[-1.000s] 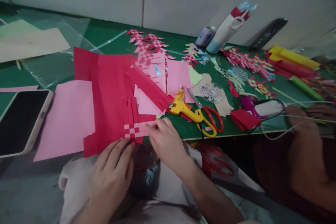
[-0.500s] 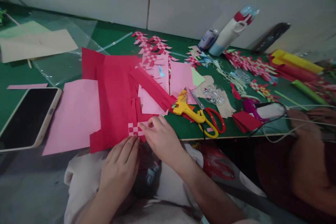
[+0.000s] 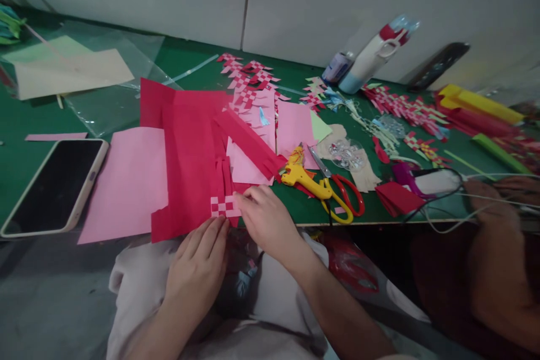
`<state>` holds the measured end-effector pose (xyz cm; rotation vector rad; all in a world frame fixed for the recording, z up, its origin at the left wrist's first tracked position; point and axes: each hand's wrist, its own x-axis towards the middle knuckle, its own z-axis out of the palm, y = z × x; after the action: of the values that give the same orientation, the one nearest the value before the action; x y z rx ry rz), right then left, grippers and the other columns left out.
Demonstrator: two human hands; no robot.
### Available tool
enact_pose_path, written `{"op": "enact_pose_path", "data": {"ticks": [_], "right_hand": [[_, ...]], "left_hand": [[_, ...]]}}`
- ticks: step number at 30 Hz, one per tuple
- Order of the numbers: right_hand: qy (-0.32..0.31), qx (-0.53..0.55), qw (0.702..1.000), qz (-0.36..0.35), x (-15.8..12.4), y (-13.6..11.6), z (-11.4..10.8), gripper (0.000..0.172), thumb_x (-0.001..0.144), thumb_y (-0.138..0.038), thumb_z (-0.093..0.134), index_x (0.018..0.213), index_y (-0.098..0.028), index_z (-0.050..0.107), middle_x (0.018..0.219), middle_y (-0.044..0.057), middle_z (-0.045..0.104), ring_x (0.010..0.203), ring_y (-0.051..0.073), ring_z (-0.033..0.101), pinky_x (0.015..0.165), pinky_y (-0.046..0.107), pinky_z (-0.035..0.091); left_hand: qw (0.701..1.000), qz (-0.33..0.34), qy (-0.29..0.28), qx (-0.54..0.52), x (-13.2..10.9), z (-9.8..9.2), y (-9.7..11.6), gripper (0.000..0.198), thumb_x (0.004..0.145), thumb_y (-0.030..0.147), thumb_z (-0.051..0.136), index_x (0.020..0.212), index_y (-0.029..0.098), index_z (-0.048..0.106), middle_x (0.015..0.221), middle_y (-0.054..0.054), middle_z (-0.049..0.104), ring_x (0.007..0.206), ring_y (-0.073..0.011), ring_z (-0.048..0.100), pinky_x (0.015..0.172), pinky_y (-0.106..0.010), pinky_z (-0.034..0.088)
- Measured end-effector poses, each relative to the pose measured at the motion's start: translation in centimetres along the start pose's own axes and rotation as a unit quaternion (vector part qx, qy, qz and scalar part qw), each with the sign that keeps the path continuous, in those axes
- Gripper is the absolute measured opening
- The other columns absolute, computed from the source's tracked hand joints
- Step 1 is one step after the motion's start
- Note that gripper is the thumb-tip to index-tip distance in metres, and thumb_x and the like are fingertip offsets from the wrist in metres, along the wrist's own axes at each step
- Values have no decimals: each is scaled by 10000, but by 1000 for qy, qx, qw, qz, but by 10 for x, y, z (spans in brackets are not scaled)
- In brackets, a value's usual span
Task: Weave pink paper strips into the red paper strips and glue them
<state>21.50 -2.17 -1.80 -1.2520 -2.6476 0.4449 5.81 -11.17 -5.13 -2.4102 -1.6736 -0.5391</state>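
Note:
A small checkered piece of woven paper [image 3: 218, 206], made of pink and red strips, lies at the table's front edge over a red paper sheet [image 3: 189, 146]. My left hand [image 3: 200, 256] holds its lower edge with the fingertips close together; the thumb is hidden. At its right end, my right hand [image 3: 268, 219] pinches it between thumb and index finger, the other fingers curled. Loose red strips [image 3: 223, 174] stick up from the weave. Just right of my right hand are a yellow glue gun [image 3: 301, 176] and scissors [image 3: 348, 194] with red and yellow handles.
A phone [image 3: 54, 185] lies left, beside a pink sheet [image 3: 126, 180]. Finished woven chains [image 3: 248, 81] lie behind. A bottle [image 3: 373, 59] and a can [image 3: 337, 66] stand by the wall. At right, another person's hand [image 3: 485, 199] is near white cables [image 3: 439, 230].
My right fingers have slid slightly right along the woven paper, showing more of its checks. My left hand stays at its lower edge. The whole view has shifted a little.

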Motion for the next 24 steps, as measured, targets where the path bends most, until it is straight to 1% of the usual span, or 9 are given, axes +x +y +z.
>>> {"op": "enact_pose_path", "data": {"ticks": [5, 10, 15, 17, 21, 24], "right_hand": [[-13, -15, 1000, 13, -1, -5, 3, 360, 902, -128, 459, 1236, -178, 584, 988, 95, 570, 919, 215, 462, 810, 336, 416], [-16, -43, 999, 24, -3, -7, 1, 360, 919, -139, 428, 1240, -201, 578, 986, 102, 562, 923, 223, 456, 773, 347, 410], [-36, 5, 999, -8, -8, 3, 0, 483, 869, -37, 432, 1325, -181, 499, 1077, 94, 548, 992, 200, 461, 828, 321, 417], [-36, 11, 999, -15, -9, 4, -1, 507, 864, -26, 432, 1345, -178, 477, 1082, 94, 547, 997, 195, 465, 839, 320, 418], [-42, -48, 998, -7, -6, -6, -3, 412, 913, -102, 414, 1309, -160, 510, 1046, 115, 564, 966, 222, 475, 786, 353, 430], [-45, -91, 995, 6, -5, -18, -2, 372, 937, -151, 397, 1285, -133, 524, 1036, 131, 579, 959, 242, 479, 769, 374, 440]], "left_hand": [[1000, -6, -2, -10, -1, 0, 0, 356, 832, 99, 475, 1170, 86, 584, 1161, -128, 660, 1039, -242, 605, 925, -379, 463], [1000, -7, -5, -15, -1, 0, -1, 366, 829, 95, 461, 1173, 96, 586, 1157, -126, 661, 1031, -238, 607, 922, -378, 469], [1000, 6, 7, 5, 1, -1, -1, 342, 835, 117, 474, 1150, 73, 599, 1120, -135, 672, 1003, -245, 614, 890, -369, 479], [1000, 7, 8, 12, 2, -2, 0, 332, 833, 110, 473, 1134, 71, 608, 1109, -136, 677, 995, -243, 619, 883, -365, 481], [1000, 4, 4, 9, 2, -2, 1, 342, 830, 102, 461, 1137, 86, 610, 1136, -133, 670, 1012, -234, 619, 895, -362, 483], [1000, -3, -11, -2, 2, -4, 0, 342, 833, 110, 459, 1138, 100, 613, 1139, -126, 670, 1014, -238, 620, 897, -372, 486]]}}
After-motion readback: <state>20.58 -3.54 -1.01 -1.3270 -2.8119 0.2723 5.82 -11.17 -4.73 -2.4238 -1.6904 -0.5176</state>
